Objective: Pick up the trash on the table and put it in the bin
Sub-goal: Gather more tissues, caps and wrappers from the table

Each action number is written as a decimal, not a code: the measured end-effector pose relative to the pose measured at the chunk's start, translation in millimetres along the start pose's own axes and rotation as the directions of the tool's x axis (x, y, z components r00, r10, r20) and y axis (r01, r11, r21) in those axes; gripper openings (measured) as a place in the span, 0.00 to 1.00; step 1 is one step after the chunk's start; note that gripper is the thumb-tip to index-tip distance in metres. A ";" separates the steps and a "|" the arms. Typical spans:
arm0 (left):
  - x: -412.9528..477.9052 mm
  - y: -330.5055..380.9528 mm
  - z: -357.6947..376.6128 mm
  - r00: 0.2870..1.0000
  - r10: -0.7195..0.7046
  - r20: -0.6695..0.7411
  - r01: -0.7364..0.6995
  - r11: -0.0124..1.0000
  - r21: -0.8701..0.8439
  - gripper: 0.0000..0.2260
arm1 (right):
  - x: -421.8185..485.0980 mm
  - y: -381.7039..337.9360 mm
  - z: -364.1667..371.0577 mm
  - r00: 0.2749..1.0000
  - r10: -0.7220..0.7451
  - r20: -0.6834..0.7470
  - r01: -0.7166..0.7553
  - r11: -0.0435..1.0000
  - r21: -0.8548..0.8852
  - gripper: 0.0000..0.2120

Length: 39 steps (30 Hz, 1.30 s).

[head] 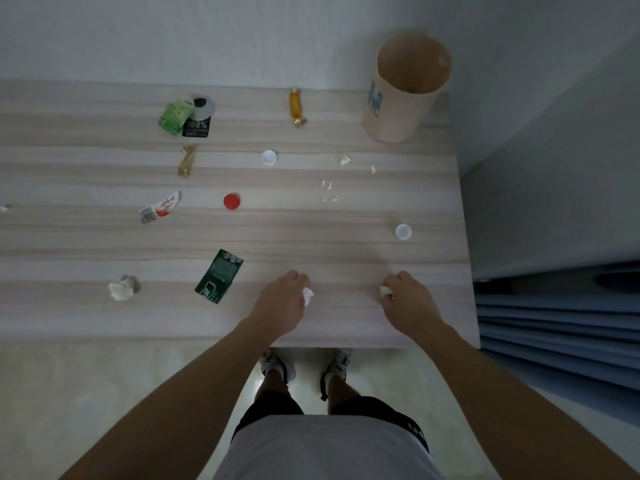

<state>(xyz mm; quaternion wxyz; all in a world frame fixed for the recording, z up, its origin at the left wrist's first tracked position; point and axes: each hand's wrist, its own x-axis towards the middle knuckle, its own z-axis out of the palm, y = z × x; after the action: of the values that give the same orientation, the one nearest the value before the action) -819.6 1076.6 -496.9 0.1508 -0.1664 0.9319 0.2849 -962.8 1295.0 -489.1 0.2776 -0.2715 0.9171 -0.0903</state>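
Observation:
My left hand (pixel 282 301) rests near the table's front edge, fingers closed on a white paper scrap (pixel 308 294). My right hand (pixel 407 299) is closed on another white scrap (pixel 385 292). The tan bin (pixel 398 109) stands open at the far right corner. Trash lies across the wooden table (pixel 104 323): a dark green packet (pixel 219 280), a crumpled tissue (pixel 121 289), a red cap (pixel 231 201), two white caps (pixel 269 157) (pixel 403 232), a red-white wrapper (pixel 160 207), a gold candy (pixel 296 107), a green wrapper (pixel 175 116) beside a black can (pixel 198 121).
Small white paper bits (pixel 345 160) lie in front of the bin. A yellowish wrapper (pixel 186 161) lies mid-left. The table's right edge borders a grey wall and blue curtain (pixel 561 327). My feet stand under the front edge.

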 end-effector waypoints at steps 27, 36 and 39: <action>-4.2 -88.3 -89.3 0.982 -0.184 -0.040 0.187 0.977 0.099 0.11 | 13.1 -63.4 -25.9 0.963 0.206 -0.174 -0.203 0.979 0.036 0.11; -13.3 -98.5 -85.3 0.942 -0.311 -0.127 0.296 0.947 -0.126 0.13 | 51.2 -38.3 -56.5 0.950 0.222 -0.220 -0.213 0.975 0.064 0.10; -14.5 -100.3 -81.7 0.911 -0.396 -0.117 0.378 0.914 -0.147 0.17 | 65.1 -25.0 -61.5 0.953 0.225 -0.202 -0.207 0.972 0.107 0.14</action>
<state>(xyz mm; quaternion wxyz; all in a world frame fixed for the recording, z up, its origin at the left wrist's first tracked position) -782.0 953.8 -474.9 0.1262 -0.3769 0.8698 0.2925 -1031.3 1239.3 -460.1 0.1975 -0.1463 0.9610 -0.1267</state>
